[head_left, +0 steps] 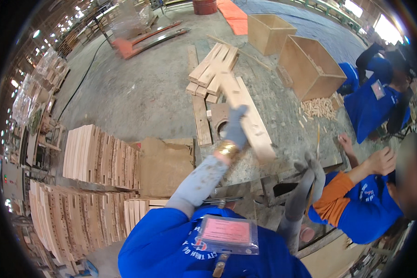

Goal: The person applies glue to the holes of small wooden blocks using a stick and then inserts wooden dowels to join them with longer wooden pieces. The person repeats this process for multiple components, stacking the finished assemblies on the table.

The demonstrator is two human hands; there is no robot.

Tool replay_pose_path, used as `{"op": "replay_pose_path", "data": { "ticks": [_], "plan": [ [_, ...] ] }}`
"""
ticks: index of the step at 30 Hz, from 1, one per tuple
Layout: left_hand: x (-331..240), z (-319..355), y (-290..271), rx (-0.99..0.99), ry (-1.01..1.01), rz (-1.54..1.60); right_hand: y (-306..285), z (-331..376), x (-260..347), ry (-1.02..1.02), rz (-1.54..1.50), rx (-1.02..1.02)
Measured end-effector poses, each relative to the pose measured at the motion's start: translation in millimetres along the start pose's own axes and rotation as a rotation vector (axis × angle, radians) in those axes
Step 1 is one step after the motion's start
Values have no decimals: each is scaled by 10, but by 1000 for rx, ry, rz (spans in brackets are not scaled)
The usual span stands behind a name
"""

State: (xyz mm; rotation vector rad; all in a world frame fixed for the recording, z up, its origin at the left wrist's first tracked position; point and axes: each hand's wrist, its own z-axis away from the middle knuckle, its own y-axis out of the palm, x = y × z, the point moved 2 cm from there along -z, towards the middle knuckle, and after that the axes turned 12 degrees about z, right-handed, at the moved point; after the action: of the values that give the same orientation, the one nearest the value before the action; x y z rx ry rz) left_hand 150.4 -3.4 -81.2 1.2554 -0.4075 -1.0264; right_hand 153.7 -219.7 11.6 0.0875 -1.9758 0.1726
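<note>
One long board (255,132): touching with left hand (236,126); holding right hand (313,173) apart, right of board, at thin stick (318,139); can't tell whether clamped on either.

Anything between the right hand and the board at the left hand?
Nothing visible. The right hand is off the near end of the board; the left hand is at the board's left edge, not in between.

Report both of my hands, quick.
Left hand: at the edge of a wooden board; too blurred to tell whether it grips.
Right hand: beside a thin stick; grip cannot be told.
</note>
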Motion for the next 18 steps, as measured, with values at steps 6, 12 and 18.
{"op": "replay_pose_path", "data": {
  "ticks": [6,12,18],
  "plan": [
    [1409,-957,140,64,72,-303,-460,133,-199,-320,289,81],
    [2056,-1262,73,-465,-75,-1079,-766,221,-456,-166,360,63],
    [1919,-1330,156,-354,6,-1452,-658,111,-446,-104,365,71]
  ]
}}
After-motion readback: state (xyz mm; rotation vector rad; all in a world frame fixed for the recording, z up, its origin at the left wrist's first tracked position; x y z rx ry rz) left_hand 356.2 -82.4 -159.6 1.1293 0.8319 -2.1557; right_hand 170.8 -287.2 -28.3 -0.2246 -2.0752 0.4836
